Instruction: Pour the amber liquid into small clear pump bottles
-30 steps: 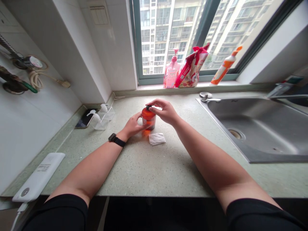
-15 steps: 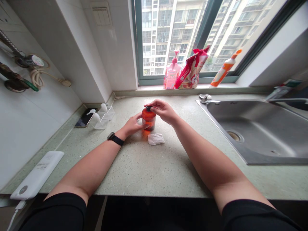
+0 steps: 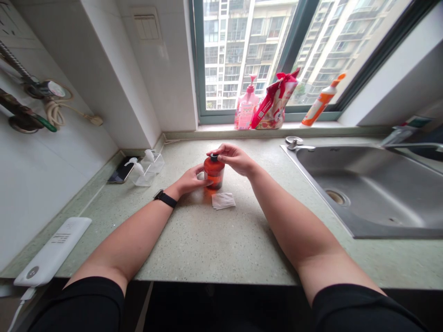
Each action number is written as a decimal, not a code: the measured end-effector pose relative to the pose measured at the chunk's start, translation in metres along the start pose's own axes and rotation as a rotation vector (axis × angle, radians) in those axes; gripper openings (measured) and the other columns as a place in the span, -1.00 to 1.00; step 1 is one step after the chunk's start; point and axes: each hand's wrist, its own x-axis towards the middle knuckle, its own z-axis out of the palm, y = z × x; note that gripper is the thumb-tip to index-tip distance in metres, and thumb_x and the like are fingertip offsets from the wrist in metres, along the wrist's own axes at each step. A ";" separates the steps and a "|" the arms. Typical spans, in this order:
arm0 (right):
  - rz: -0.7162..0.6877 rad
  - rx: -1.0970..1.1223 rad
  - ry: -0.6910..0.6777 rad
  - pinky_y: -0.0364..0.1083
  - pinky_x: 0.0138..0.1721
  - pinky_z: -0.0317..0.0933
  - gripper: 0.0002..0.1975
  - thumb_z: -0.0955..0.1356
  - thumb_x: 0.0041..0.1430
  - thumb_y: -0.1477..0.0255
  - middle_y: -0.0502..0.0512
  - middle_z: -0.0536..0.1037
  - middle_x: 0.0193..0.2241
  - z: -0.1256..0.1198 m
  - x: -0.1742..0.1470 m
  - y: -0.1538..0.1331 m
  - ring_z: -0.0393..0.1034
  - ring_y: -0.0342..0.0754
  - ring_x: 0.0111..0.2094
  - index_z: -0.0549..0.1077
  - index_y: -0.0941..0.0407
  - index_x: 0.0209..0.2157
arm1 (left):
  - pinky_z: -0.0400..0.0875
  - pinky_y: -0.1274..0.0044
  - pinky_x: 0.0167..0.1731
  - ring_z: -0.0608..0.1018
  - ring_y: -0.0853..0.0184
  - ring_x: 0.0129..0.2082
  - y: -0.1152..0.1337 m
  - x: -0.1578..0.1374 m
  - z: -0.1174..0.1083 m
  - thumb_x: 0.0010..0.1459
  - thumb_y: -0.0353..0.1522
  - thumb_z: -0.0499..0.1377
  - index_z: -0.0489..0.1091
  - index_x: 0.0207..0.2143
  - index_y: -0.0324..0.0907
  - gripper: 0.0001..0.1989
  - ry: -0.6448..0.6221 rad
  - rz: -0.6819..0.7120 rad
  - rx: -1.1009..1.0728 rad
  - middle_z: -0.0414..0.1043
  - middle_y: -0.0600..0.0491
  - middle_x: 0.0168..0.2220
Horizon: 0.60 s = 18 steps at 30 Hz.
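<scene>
An amber bottle (image 3: 215, 173) stands upright on the speckled green counter (image 3: 221, 249), partly filled with liquid. My left hand (image 3: 190, 180) is closed around the bottle's left side, with the thumb across its front. At the top, the fingers of my right hand (image 3: 236, 159) grip the black cap (image 3: 214, 157), which sits on the bottle's neck. Just in front of the bottle lies a folded white tissue (image 3: 223, 200).
Two clear pump bottles (image 3: 141, 174) and a phone (image 3: 121, 169) are at the back left. A white power bank (image 3: 53, 251) lies on the left. To the right is a steel sink (image 3: 346, 226). A pink pump bottle (image 3: 246, 110), a red bag (image 3: 277, 101) and an orange-white bottle (image 3: 320, 106) line the windowsill.
Both hands stay on the bottle and cap, with the right fingers shifted only slightly. The whole view has moved a little.
</scene>
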 end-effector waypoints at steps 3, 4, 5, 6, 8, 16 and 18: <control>0.008 -0.007 0.004 0.10 0.12 0.50 -0.55 0.68 -0.03 0.05 0.12 0.77 -0.08 0.000 0.001 0.000 0.66 0.04 -0.02 0.61 0.03 -0.26 | 0.47 0.10 0.27 0.62 -0.05 0.18 -0.001 0.002 0.002 0.12 -0.13 0.48 0.56 0.19 -0.09 -0.40 0.000 -0.002 -0.025 0.63 -0.13 0.17; 0.010 -0.012 0.005 0.11 0.12 0.50 -0.54 0.68 -0.03 0.05 0.12 0.77 -0.08 0.000 0.001 0.000 0.66 0.04 -0.02 0.61 0.03 -0.26 | 0.46 0.10 0.27 0.61 -0.05 0.18 -0.002 0.002 0.004 0.10 -0.13 0.49 0.55 0.19 -0.09 -0.38 0.008 -0.007 -0.028 0.62 -0.13 0.18; 0.011 -0.015 0.005 0.12 0.13 0.49 -0.54 0.68 -0.03 0.05 0.13 0.77 -0.08 0.000 0.001 -0.001 0.66 0.05 -0.01 0.61 0.03 -0.26 | 0.46 0.09 0.27 0.61 -0.05 0.19 -0.003 0.003 0.006 0.08 -0.14 0.50 0.54 0.20 -0.10 -0.36 0.023 -0.015 -0.025 0.61 -0.13 0.19; 0.011 -0.014 0.002 0.12 0.14 0.49 -0.55 0.68 -0.03 0.05 0.13 0.77 -0.08 -0.001 0.001 -0.001 0.65 0.05 0.00 0.61 0.03 -0.27 | 0.45 0.08 0.27 0.61 -0.05 0.18 -0.003 0.003 0.007 0.07 -0.13 0.51 0.53 0.20 -0.11 -0.34 0.040 -0.022 -0.018 0.61 -0.14 0.20; 0.005 -0.004 -0.009 0.11 0.15 0.48 -0.57 0.68 -0.02 0.08 0.12 0.77 -0.08 -0.001 0.001 -0.001 0.65 0.05 0.01 0.61 0.03 -0.27 | 0.44 0.08 0.28 0.61 -0.05 0.18 -0.003 0.004 0.010 0.06 -0.13 0.52 0.52 0.20 -0.13 -0.32 0.071 -0.029 -0.002 0.60 -0.15 0.19; 0.009 0.067 -0.027 0.04 0.07 0.50 -0.60 0.69 0.00 0.11 0.12 0.78 -0.09 0.001 0.001 0.004 0.66 0.02 -0.04 0.62 0.03 -0.27 | 0.42 0.11 0.29 0.57 -0.05 0.21 -0.003 0.004 0.009 0.10 -0.13 0.51 0.45 0.26 -0.16 -0.27 0.018 -0.007 -0.112 0.57 -0.14 0.21; 0.021 0.087 -0.033 0.03 0.07 0.50 -0.60 0.69 0.00 0.12 0.11 0.78 -0.09 0.001 0.000 0.005 0.66 0.01 -0.04 0.61 0.03 -0.28 | 0.40 0.11 0.30 0.56 -0.06 0.21 -0.004 0.004 0.006 0.11 -0.14 0.51 0.45 0.27 -0.19 -0.27 -0.004 -0.012 -0.128 0.57 -0.14 0.21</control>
